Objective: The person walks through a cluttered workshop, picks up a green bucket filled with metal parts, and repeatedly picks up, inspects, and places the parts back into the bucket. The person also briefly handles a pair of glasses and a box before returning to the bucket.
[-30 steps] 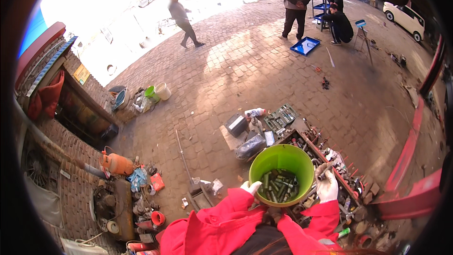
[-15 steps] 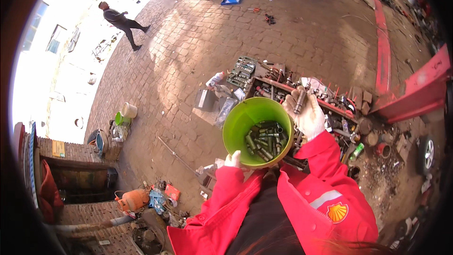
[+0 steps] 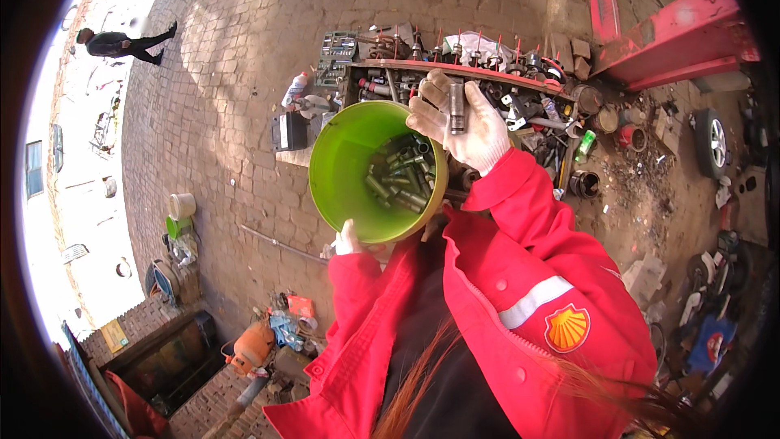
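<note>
My left hand (image 3: 348, 238) grips the near-left rim of a lime-green bucket (image 3: 337, 167), its thumb over the edge and its other fingers hidden beneath. The bucket tilts, and several dark metal sockets (image 3: 398, 183) lie heaped inside. My right hand (image 3: 481, 136), in a soiled white glove, is held palm up just beyond the bucket's right rim. Across that palm rests a long dark metal socket (image 3: 457, 107), held between the thumb and the loosely spread fingers.
Beyond the bucket, a red-edged bench (image 3: 487, 75) bears many metal parts. A socket set case (image 3: 335, 57) and a grey box (image 3: 290, 132) stand to its left. At right are a red steel beam (image 3: 674, 32) and a wheel (image 3: 711, 144). A person (image 3: 122, 43) walks far left.
My view has turned, so the bucket and bench sit further left. The right hand has opened flatter, palm up, with the socket still on it. The left hand keeps the bucket.
</note>
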The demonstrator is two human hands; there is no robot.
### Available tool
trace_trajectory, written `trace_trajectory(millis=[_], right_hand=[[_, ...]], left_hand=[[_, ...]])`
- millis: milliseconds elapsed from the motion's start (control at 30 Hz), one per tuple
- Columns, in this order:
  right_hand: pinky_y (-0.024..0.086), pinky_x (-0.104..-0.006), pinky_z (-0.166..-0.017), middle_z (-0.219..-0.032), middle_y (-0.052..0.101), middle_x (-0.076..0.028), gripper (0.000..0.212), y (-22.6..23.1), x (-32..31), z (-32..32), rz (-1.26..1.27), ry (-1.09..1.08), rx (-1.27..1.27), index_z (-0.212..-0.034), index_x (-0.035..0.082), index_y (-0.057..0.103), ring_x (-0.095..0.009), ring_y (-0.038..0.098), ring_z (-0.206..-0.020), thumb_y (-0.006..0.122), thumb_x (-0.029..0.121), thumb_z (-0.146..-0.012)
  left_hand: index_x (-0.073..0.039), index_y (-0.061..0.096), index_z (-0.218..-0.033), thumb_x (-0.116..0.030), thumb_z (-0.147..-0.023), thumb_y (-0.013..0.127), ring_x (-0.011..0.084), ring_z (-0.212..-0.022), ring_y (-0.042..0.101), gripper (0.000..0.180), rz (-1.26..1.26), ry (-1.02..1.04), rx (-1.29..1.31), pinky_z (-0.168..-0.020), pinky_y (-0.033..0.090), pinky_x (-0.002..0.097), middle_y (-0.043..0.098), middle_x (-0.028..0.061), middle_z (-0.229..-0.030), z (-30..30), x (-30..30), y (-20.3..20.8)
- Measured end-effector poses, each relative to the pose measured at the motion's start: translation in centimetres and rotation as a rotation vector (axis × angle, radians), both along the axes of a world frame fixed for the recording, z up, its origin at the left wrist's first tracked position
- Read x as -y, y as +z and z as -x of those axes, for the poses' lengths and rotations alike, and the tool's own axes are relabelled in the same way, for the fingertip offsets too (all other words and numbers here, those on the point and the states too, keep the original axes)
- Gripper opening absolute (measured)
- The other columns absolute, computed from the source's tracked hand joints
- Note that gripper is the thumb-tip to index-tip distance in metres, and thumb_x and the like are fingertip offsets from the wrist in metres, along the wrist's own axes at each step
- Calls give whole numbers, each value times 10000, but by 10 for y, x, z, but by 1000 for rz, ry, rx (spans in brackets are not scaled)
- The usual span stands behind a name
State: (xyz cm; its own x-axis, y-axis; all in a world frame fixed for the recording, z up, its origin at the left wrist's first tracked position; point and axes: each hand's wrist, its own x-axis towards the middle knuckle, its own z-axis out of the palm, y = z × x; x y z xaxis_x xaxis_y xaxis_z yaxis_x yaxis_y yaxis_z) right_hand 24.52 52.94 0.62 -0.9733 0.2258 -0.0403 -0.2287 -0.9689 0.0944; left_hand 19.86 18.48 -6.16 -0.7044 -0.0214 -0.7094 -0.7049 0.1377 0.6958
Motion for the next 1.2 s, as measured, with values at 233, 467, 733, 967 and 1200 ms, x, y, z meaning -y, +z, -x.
trace_trajectory(millis=[233, 467, 733, 967, 1200], right_hand=[[526, -530, -992, -1139, 664, -146, 277, -11, 1, 3, -99, -114, 220, -1247, 36, 586, -352, 629, -1120, 497, 196, -1040], [576, -415, -885, -1018, 700, -124, 152, -28, 0, 3, -238, -147, 447, -1084, 32, 669, -265, 680, -982, 603, 2, -951], [590, -363, -802, -1007, 713, -119, 172, -33, 1, 1, -380, -239, 547, -1057, 36, 681, -241, 697, -907, 650, -37, -904], [587, -371, -809, -1011, 715, -125, 163, -16, 3, 0, -403, -238, 540, -1083, 38, 666, -245, 696, -926, 649, -2, -926], [526, -405, -1016, -1111, 678, -105, 349, 32, 44, 5, -708, -103, 216, -1248, 28, 565, -243, 650, -1116, 688, 110, -931]], left_hand=[[-114, 632, -1086, -463, -925, 531, 230, -680, 685, 397, 12, -44, -20, -446, 520, 293, 702, 81, -952, 0, 3, -3], [-110, 615, -1130, -488, -921, 528, 241, -717, 693, 441, -9, -98, -23, -472, 541, 324, 700, 84, -991, -1, 0, 4], [-104, 619, -1085, -514, -929, 512, 217, -651, 649, 452, -17, -89, -11, -427, 455, 289, 694, 66, -922, 0, -1, 7], [-133, 630, -1049, -479, -935, 520, 221, -646, 647, 381, 34, 64, 31, -448, 482, 319, 692, 59, -894, -5, -10, 8], [-3, 442, -1346, -467, -922, 601, 334, -870, 687, 649, -115, -63, 1, -568, 610, 395, 588, 198, -1185, -9, 11, -14]])
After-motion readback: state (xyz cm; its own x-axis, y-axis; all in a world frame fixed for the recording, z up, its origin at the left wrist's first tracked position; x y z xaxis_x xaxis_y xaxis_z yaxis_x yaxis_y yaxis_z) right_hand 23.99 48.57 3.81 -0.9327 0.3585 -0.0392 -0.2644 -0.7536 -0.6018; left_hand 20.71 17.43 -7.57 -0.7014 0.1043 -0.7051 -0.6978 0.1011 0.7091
